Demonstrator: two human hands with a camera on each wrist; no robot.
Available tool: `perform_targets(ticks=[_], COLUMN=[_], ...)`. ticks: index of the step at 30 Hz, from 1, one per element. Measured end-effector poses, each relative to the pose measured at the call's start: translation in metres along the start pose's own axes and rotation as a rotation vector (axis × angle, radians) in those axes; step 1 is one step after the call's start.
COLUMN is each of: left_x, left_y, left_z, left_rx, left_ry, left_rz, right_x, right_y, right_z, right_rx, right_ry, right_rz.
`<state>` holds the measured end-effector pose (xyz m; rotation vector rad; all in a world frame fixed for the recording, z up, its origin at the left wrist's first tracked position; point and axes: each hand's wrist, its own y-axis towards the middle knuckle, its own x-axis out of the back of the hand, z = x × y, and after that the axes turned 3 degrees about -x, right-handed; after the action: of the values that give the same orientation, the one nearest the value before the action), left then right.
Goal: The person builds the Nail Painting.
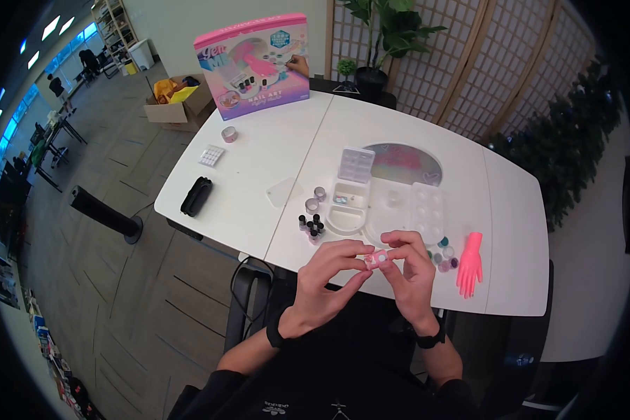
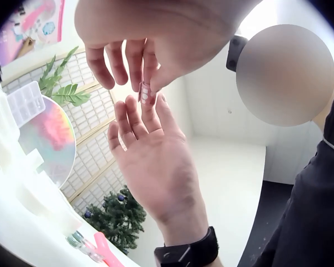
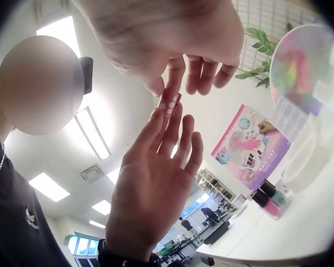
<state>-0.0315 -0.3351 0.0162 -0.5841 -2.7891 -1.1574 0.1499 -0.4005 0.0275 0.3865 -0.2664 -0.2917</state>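
Note:
Both hands meet over the table's front edge around a small pink, see-through cylinder [image 1: 376,260] with white spots. My left hand [image 1: 332,274] pinches one end between thumb and fingertips. The other end is between the thumb and fingertips of my right hand [image 1: 411,273]. In the left wrist view the spotted cylinder [image 2: 145,93] sits between the fingertips of the two hands. The right wrist view shows white patches on the pink cylinder [image 3: 170,104]; fingers cover part of it. Beyond the left hand stands a cluster of small black-capped bottles [image 1: 313,225].
A white tray set [image 1: 344,222] with an oval mirror [image 1: 406,162] lies ahead. Small round pots [image 1: 444,259] and a pink model hand [image 1: 470,266] are at right. Farther left are a black case [image 1: 197,196], a sheet of white pieces [image 1: 211,155] and the kit box [image 1: 255,70].

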Motion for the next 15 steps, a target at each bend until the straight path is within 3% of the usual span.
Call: perform_targets(ticks=[4, 7, 10, 13, 15], left_x=[-0.002, -0.002, 0.001, 0.011, 0.021], left_y=[-0.002, 0.001, 0.009, 0.021, 0.035], left_z=[0.005, 0.007, 0.010, 0.011, 0.012], left_rx=[0.192, 0.407, 0.427, 0.339, 0.304], left_ry=[-0.168, -0.349, -0.387, -0.232, -0.130], left_rz=[-0.022, -0.031, 0.007, 0.027, 0.069], right_x=[0.005, 0.007, 0.011, 0.017, 0.021], right_y=[0.005, 0.008, 0.015, 0.017, 0.025], right_z=[0.004, 0.009, 0.009, -0.004, 0.002], right_rx=[0.014, -0.090, -0.167, -0.344, -0.323], right_ry=[0.000, 0.039, 0.123, 0.316, 0.211], right_rz=[0.072, 0.105, 0.145, 0.135, 0.150])
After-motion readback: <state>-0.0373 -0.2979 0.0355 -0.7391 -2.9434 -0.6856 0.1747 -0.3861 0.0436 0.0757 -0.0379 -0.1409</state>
